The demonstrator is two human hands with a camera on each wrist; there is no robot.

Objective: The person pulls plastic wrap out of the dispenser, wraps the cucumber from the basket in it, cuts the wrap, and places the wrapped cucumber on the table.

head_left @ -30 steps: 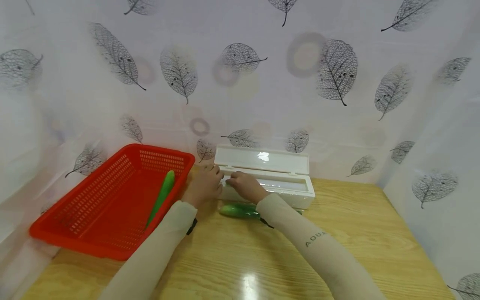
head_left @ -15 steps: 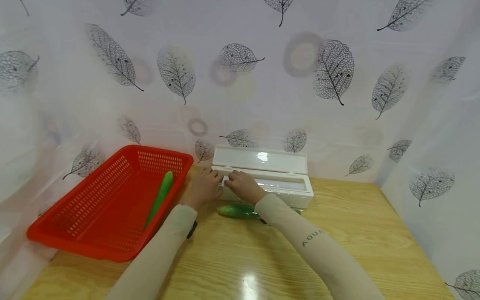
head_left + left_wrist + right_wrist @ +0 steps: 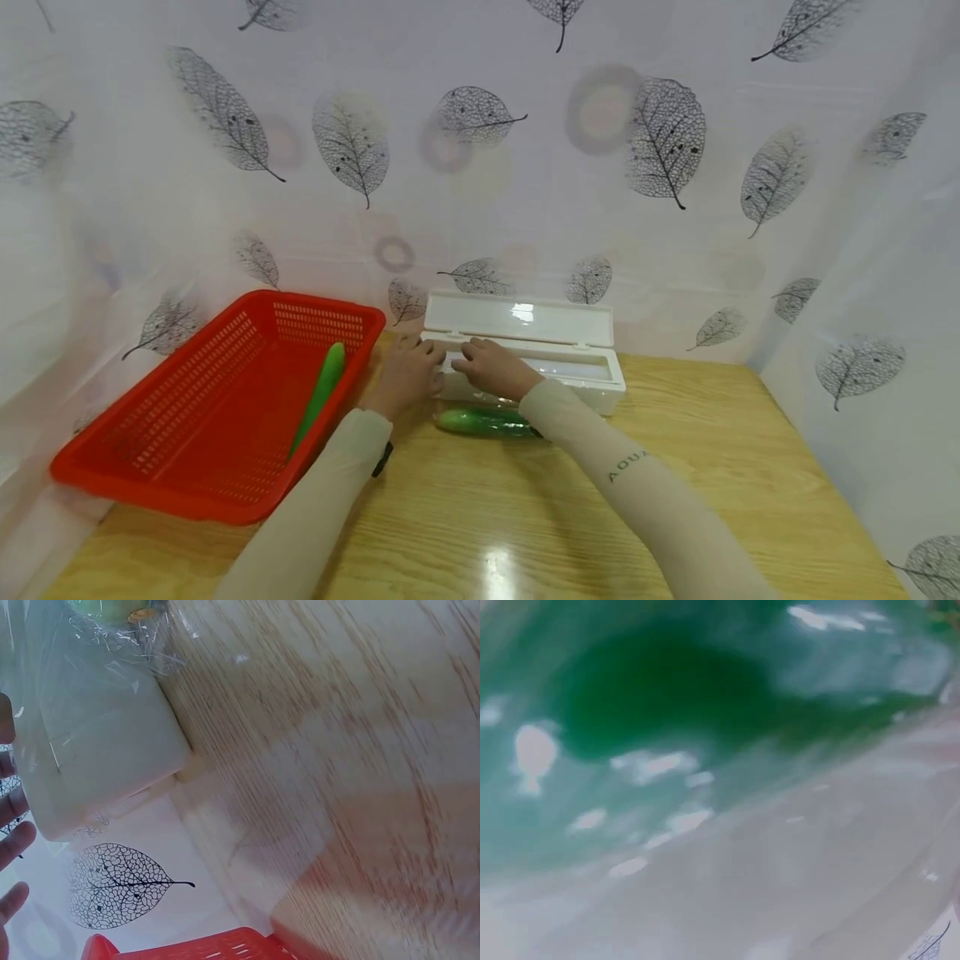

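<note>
A white cling film dispenser [image 3: 607,398] stands on the table, its lid [image 3: 558,321] raised at the back. Clear film hangs down its front over a cucumber [image 3: 480,422] lying just before it; the cucumber's right end is behind my right sleeve. My left hand [image 3: 408,375] is at the dispenser's left end, its fingers [image 3: 16,844] spread apart in the left wrist view. Close beside it, my right hand [image 3: 497,368] has bent fingers at the left part of the dispenser's top. What its fingertips hold is hidden. The right wrist view is filled by blurred green cucumber [image 3: 667,690] under shiny film.
A red plastic basket [image 3: 180,502] stands at the left, with a second cucumber [image 3: 324,392] leaning along its right side. A leaf-patterned sheet [image 3: 525,208] hangs behind and beside the wooden table [image 3: 675,500].
The right forearm and hand shift slightly to the right, showing a little more of the film-covered cucumber's left part. The left hand stays at the dispenser's end. The head view drifts a little.
</note>
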